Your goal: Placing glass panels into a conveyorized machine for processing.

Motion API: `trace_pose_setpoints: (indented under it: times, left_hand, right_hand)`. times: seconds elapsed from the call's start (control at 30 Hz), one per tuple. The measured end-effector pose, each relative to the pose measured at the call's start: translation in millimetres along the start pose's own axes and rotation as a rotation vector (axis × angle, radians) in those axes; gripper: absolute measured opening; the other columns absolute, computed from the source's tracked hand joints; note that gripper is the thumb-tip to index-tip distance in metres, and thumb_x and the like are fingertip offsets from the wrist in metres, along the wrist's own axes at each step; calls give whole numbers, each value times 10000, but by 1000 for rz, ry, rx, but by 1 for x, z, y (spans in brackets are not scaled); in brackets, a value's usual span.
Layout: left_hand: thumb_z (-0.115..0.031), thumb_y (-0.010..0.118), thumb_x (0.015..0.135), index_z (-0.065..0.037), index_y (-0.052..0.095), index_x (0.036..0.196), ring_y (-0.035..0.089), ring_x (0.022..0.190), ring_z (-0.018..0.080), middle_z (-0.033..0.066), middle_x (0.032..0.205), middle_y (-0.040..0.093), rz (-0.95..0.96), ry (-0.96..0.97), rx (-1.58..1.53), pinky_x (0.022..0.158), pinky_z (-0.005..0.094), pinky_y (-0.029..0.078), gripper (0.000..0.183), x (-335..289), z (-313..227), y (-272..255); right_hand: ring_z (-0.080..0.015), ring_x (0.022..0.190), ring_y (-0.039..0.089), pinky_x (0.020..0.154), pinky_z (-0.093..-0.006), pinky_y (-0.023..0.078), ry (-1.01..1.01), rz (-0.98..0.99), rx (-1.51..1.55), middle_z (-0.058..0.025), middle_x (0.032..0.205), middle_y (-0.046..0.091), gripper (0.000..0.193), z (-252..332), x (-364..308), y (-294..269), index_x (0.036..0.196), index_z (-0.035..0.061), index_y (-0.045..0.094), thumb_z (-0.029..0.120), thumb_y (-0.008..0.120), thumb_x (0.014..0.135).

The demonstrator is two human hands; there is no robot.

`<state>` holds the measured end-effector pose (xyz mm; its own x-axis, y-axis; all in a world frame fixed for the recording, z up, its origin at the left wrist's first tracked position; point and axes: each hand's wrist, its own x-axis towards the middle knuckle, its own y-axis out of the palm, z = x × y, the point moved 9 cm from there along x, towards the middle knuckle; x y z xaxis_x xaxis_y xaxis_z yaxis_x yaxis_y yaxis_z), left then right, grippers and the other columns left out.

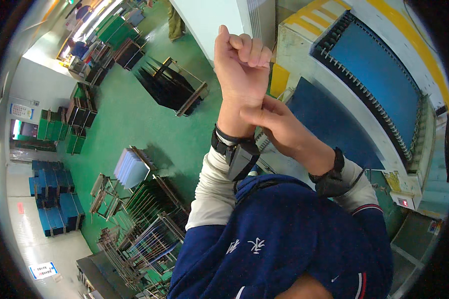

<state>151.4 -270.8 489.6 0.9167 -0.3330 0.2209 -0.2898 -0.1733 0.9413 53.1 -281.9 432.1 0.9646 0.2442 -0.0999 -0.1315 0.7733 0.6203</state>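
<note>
My left hand (244, 62) is raised in front of me, palm side showing, with its fingers curled into a loose fist and the thumb alongside. Nothing shows inside it. My right hand (287, 127) is closed around my left wrist (237, 117), its thumb lying across the inner side; its other fingers are mostly hidden behind the wrist. A black strap holds a dark, boxy device (243, 158) on my left forearm. Another dark device (332, 182) is strapped at my right wrist. Both arms are in white sleeves under a navy top.
At right stands a pale machine with yellow edges (384, 162), its roller bed carrying a blue panel (379, 65). Wire racks (152, 234) and a rack of dark panels (169, 87) stand on the green floor (129, 124). Blue crates (55, 194) line the left wall. People are far off.
</note>
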Motion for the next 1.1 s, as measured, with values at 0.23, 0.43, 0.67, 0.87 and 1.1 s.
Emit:
trace_pose_setpoints:
  times: [0.23, 0.43, 0.67, 0.87, 1.1]
  left_hand:
    - [-297, 479, 945, -102, 416, 602, 251, 487, 108, -26, 515, 277, 79, 0, 130, 472, 267, 233, 400, -7, 10, 13]
    - [-316, 487, 934, -111, 412, 585, 266, 488, 111, -25, 513, 283, 129, -137, -20, 478, 264, 241, 412, -9, 34, 18]
    - [-374, 524, 912, -123, 414, 593, 281, 475, 118, -19, 503, 295, 50, -327, -100, 470, 274, 257, 420, -16, 76, 15]
    - [-312, 525, 912, -123, 447, 607, 275, 475, 107, -33, 505, 302, 61, -332, -93, 477, 257, 263, 367, -18, 80, 21]
    - [-325, 530, 906, -135, 429, 588, 287, 473, 109, -34, 504, 297, 18, -414, -222, 473, 263, 267, 384, -15, 85, 10]
  right_hand:
    - [-130, 971, 565, 875, -292, 436, -12, 137, -237, -64, 1068, 615, 412, -5, -5, -14, 1166, -22, 538, 41, 662, 778]
    - [-210, 1096, 545, 974, -338, 406, -10, 249, -93, -129, 1140, 591, 464, 2, -12, 7, 1203, -20, 494, 37, 635, 765]
    - [-290, 1164, 512, 1044, -400, 345, -36, 411, 35, -128, 1020, 585, 561, -4, -7, 12, 1114, 21, 498, 272, 737, 673]
    - [-268, 1092, 522, 952, -376, 390, -35, 444, 83, -79, 918, 544, 488, -4, -10, 17, 1042, 64, 496, 288, 732, 678]
    - [-239, 1038, 515, 899, -361, 404, -12, 263, 94, -57, 891, 526, 349, -7, -13, 15, 1015, 85, 487, 221, 664, 748]
